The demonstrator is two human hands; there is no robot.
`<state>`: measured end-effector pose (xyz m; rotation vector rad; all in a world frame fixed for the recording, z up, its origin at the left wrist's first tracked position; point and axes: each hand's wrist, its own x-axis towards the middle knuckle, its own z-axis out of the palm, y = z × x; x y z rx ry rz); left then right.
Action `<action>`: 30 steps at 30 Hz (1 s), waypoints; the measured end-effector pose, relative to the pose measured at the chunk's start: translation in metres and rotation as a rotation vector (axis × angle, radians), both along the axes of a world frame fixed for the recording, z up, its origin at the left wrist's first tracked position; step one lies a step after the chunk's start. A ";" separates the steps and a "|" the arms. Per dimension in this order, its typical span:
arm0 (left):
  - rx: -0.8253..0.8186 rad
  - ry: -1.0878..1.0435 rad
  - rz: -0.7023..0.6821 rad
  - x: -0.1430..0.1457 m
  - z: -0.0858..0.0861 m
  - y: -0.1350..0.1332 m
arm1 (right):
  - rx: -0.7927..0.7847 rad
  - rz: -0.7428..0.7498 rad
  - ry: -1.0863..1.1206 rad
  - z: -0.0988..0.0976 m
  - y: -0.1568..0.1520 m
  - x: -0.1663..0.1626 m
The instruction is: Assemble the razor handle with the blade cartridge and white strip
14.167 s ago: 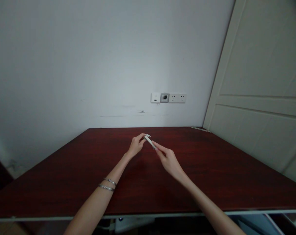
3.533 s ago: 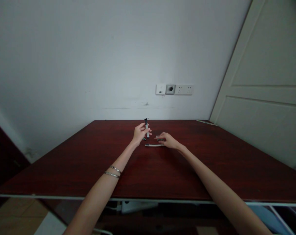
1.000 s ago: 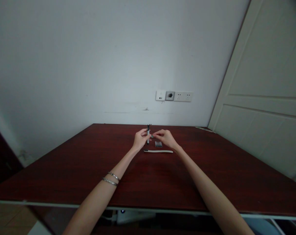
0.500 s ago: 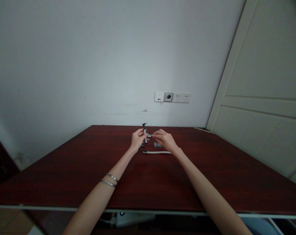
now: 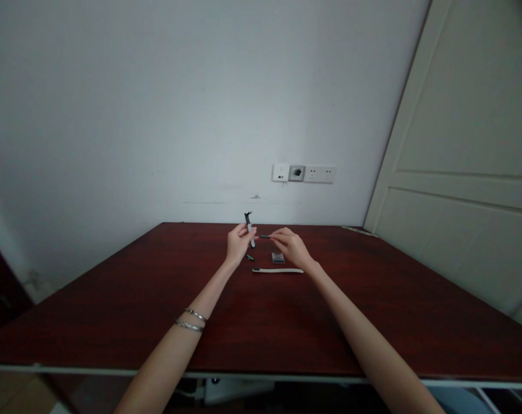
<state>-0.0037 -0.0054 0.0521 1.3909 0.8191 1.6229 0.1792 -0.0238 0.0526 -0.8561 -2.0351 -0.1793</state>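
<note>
My left hand (image 5: 237, 245) is closed around a white-and-black razor handle (image 5: 251, 234), its dark forked end (image 5: 248, 217) pointing up. In my right hand (image 5: 292, 244) a thin, small dark-green piece (image 5: 265, 236) is pinched between the fingertips; it looks like a razor cartridge. Its free end points left towards the razor handle, with a small gap between them. Below my left hand, another small green-and-black piece (image 5: 250, 257) lies on the table. A small clear plastic box (image 5: 277, 258) rests beneath my right hand.
A long, slim white strip with a dark left end (image 5: 278, 270) lies crosswise on the dark red wooden table (image 5: 261, 322). Behind stands a white wall with sockets (image 5: 304, 173). A pale door (image 5: 468, 172) is on the right.
My left hand has moved slightly left with the razor handle, which now tilts more. The green piece in my right hand has come apart from it, leaving a gap.
</note>
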 end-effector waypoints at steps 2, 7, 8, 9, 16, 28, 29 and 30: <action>0.058 -0.004 0.045 -0.005 0.003 0.004 | -0.044 0.027 0.103 -0.001 0.006 0.000; 0.082 0.090 0.117 -0.013 0.008 0.008 | -0.330 -0.012 0.398 0.003 0.020 -0.003; 0.074 0.120 0.117 -0.013 0.008 0.006 | -0.395 -0.007 0.441 0.004 0.021 -0.003; 0.068 0.151 0.110 -0.012 0.008 0.005 | -0.448 0.007 0.475 0.005 0.022 -0.004; 0.140 0.319 0.029 -0.001 -0.005 0.001 | -0.547 0.036 0.576 0.005 0.027 -0.003; 0.252 0.841 0.235 0.016 -0.029 -0.014 | -0.521 0.044 0.607 0.004 0.024 -0.003; 0.250 0.863 0.245 0.017 -0.029 -0.015 | -0.524 0.055 0.607 0.005 0.023 -0.004; 0.242 0.879 0.254 0.018 -0.029 -0.016 | -0.526 0.065 0.605 0.005 0.023 -0.005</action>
